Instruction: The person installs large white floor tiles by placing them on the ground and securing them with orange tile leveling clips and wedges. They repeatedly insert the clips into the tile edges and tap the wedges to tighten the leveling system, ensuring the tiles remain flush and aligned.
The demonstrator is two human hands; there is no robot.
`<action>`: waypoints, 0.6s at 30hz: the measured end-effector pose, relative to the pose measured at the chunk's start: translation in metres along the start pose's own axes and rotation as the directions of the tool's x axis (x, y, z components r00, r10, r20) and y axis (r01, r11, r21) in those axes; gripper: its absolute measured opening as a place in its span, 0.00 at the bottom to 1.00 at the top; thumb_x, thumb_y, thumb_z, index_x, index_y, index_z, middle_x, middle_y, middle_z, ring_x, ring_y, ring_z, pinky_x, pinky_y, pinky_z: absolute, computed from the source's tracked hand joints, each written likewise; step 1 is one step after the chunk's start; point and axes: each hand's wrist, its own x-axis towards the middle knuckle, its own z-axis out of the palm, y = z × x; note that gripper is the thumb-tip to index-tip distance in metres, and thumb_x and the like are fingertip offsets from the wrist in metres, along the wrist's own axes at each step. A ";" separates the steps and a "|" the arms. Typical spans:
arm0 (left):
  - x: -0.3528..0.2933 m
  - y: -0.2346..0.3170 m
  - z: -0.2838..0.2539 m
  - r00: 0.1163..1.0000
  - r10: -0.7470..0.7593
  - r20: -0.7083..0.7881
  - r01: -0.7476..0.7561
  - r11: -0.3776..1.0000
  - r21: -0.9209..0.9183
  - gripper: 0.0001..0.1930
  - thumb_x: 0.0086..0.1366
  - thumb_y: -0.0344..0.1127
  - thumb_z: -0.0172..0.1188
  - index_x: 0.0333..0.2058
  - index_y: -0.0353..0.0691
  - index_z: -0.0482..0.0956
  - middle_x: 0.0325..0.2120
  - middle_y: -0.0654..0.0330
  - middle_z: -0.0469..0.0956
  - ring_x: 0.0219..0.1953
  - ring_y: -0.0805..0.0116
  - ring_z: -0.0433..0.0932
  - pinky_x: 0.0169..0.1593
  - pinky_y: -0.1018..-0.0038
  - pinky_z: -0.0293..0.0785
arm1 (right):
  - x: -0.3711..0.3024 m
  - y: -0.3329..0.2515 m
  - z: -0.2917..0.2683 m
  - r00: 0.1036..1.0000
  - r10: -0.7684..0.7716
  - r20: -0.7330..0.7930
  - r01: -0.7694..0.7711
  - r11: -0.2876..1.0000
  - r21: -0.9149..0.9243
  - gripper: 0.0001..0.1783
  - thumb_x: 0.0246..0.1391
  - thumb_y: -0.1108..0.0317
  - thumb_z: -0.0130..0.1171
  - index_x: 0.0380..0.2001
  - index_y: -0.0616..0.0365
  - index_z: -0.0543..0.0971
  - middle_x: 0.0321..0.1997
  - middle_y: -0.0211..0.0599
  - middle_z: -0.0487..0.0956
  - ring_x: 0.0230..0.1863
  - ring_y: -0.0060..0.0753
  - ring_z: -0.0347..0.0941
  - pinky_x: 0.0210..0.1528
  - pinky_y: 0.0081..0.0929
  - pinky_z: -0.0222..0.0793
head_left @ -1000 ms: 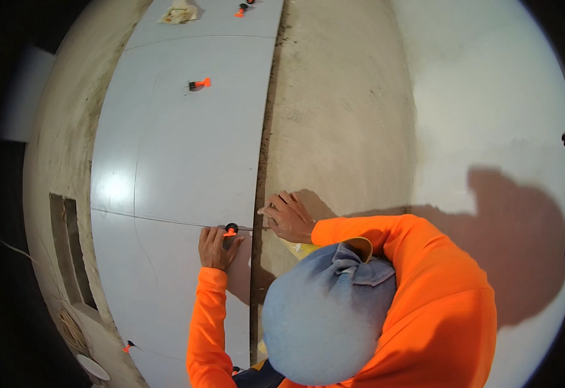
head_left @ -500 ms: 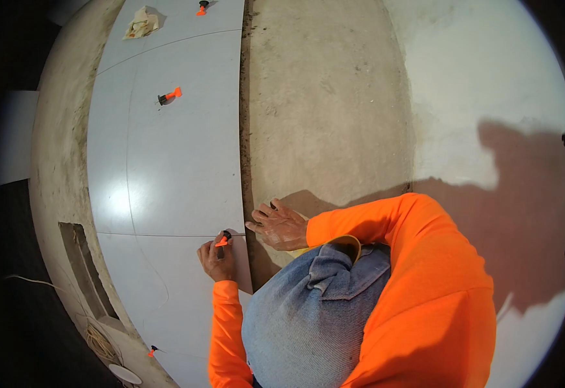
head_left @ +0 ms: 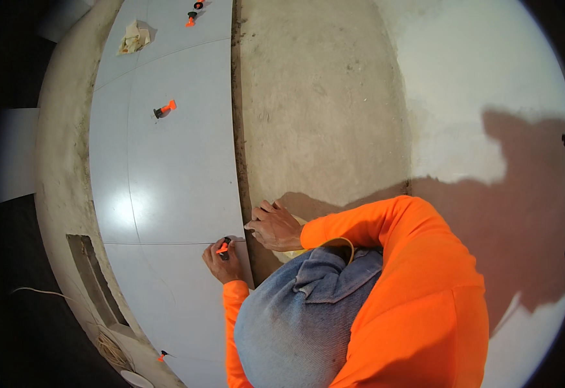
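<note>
My left hand [head_left: 225, 265] is closed around a tile leveler [head_left: 223, 248] with an orange handle and a black body. It sits on the seam between two large grey tiles [head_left: 185, 187], close to their right edge. Just across that edge, my right hand [head_left: 276, 229] has its fingers apart and bent, with the fingertips by the tile side. Whether anything small lies under them is hidden. A further leveler [head_left: 164, 109] lies on the tile ahead, with another one [head_left: 191, 19] farther off.
Bare concrete [head_left: 321, 110] runs along the right of the tiles, with a paler floor strip [head_left: 476, 64] beyond. A crumpled cream scrap [head_left: 134, 39] lies on the far tile. At left, the wall has a rectangular recess [head_left: 98, 278] and a coil of cable [head_left: 111, 349]. My denim-covered knee [head_left: 295, 323] is between my arms.
The whole view has shifted a little, bringing one more leveler in at the top. My left hand stays at the leveler on the seam; my right fingers are bent slightly more.
</note>
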 end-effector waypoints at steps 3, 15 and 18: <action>-0.005 0.002 0.003 0.997 -0.079 -0.015 0.078 0.996 -0.033 0.13 0.61 0.41 0.76 0.40 0.43 0.84 0.37 0.58 0.79 0.44 0.54 0.77 0.49 0.59 0.76 | 0.003 -0.001 -0.007 1.000 -0.003 0.005 0.003 0.997 0.080 0.14 0.57 0.57 0.64 0.44 0.51 0.83 0.44 0.36 0.76 0.53 0.42 0.70 0.55 0.46 0.64; -0.021 0.026 0.023 0.896 -0.416 -0.154 0.420 0.908 -0.009 0.21 0.61 0.49 0.75 0.47 0.45 0.82 0.34 0.60 0.80 0.36 0.56 0.76 0.42 0.58 0.71 | 0.057 -0.011 0.003 0.983 -0.176 -0.056 0.185 0.943 0.276 0.13 0.60 0.69 0.63 0.48 0.57 0.82 0.46 0.41 0.80 0.50 0.47 0.78 0.54 0.42 0.75; -0.020 0.017 0.013 0.974 -0.181 -0.137 0.185 0.982 0.021 0.21 0.59 0.45 0.77 0.48 0.45 0.84 0.31 0.64 0.80 0.35 0.59 0.74 0.42 0.59 0.71 | 0.055 -0.011 -0.001 0.983 -0.175 0.063 0.156 0.960 0.232 0.13 0.60 0.69 0.64 0.48 0.56 0.82 0.45 0.41 0.80 0.50 0.47 0.78 0.52 0.41 0.77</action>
